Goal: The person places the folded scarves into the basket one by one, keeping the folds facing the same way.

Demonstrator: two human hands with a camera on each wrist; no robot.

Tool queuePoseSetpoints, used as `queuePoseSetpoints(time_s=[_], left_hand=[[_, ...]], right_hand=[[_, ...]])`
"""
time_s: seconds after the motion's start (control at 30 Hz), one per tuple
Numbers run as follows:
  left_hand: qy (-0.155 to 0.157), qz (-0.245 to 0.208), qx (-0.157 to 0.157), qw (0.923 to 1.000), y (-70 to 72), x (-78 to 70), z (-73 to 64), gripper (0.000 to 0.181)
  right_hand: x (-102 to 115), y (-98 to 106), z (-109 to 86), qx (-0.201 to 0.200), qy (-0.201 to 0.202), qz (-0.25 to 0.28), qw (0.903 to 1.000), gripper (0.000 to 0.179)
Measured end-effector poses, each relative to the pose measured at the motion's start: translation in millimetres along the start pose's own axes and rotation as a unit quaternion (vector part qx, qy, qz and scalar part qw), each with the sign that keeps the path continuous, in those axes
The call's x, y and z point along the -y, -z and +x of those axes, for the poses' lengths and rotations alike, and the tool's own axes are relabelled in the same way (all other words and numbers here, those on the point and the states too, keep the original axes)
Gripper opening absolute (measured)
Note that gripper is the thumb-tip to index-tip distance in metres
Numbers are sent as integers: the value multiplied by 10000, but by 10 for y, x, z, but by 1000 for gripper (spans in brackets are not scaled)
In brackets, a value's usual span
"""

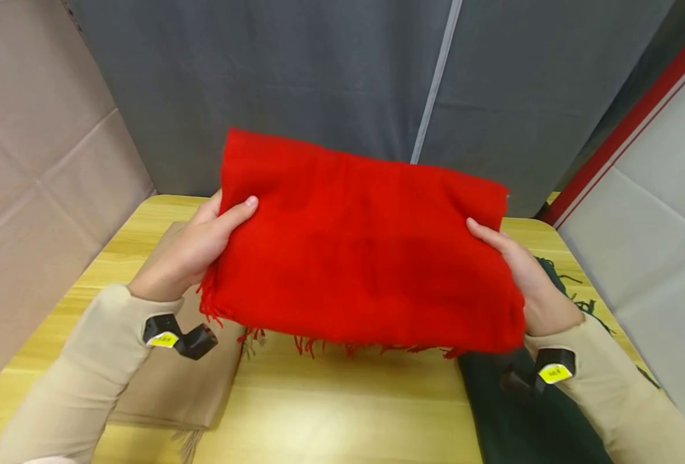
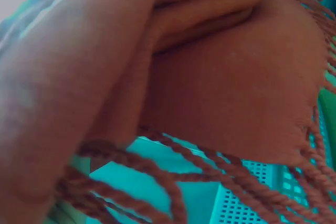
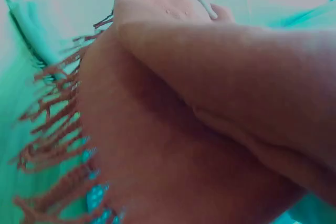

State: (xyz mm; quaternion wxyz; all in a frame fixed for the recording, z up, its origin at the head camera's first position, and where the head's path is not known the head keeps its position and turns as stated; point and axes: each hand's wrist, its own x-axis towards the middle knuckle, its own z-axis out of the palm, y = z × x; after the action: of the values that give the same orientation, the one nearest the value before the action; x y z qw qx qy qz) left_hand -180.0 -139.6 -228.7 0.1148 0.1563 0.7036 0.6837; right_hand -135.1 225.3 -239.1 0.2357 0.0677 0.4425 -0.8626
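A folded red scarf [image 1: 365,245] with a fringe along its lower edge is held up, stretched between both hands above the table. My left hand [image 1: 194,248] grips its left side, thumb on the near face and the other fingers mostly behind the cloth. At the right side my right hand [image 1: 530,280] holds it the same way, its fingers hidden behind. In the left wrist view the scarf [image 2: 236,93] and its twisted tassels fill most of the picture, with odd colours. Cloth and loose fringe of the scarf [image 3: 152,150] also cover much of the right wrist view.
A folded beige scarf [image 1: 174,380] lies on the wooden table [image 1: 348,406] at the left, under my left forearm. At the right lies a dark green fringed cloth [image 1: 528,412]. A perforated basket [image 2: 241,205] shows below in the left wrist view. A grey curtain [image 1: 296,77] hangs behind.
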Motion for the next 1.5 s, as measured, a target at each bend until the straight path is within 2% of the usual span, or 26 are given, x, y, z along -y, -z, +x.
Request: queuePoseSetpoints(time_s=[0.1,0.2,0.4,0.53,0.7,0.8,1.0,1.3,1.5], left_hand=[[-126,43,-23,9999,0,-30,56,43],[-222,-39,-60,9997,9,-60,126,40],[-361,-810,-109,9960,17,-118,263,34],[-521,-1052,-112,9930,22,-149,386,33],[-444,-1335,-136,9900,7,-185,546,36],[-402,-1472,-175,9881,-5,-199,619,37],[-440,-1485,-251,9876,-23,-212,768,38],[-283,-1287,-482,9901,-48,-186,1007,40],[-165,-1191,-677,9904,-43,-193,1139,39]], right_hand=[[38,-21,29,129,-133,195,9996,34],[91,-49,74,245,-13,237,9994,31],[213,-141,212,515,114,472,9975,25],[315,-214,308,591,121,827,9947,23],[432,-286,396,450,234,915,9945,25],[473,-312,440,550,237,991,9933,23],[582,-346,551,878,331,1107,9894,20],[743,-383,806,689,775,1085,9887,13],[792,-374,946,433,793,979,9911,14]])
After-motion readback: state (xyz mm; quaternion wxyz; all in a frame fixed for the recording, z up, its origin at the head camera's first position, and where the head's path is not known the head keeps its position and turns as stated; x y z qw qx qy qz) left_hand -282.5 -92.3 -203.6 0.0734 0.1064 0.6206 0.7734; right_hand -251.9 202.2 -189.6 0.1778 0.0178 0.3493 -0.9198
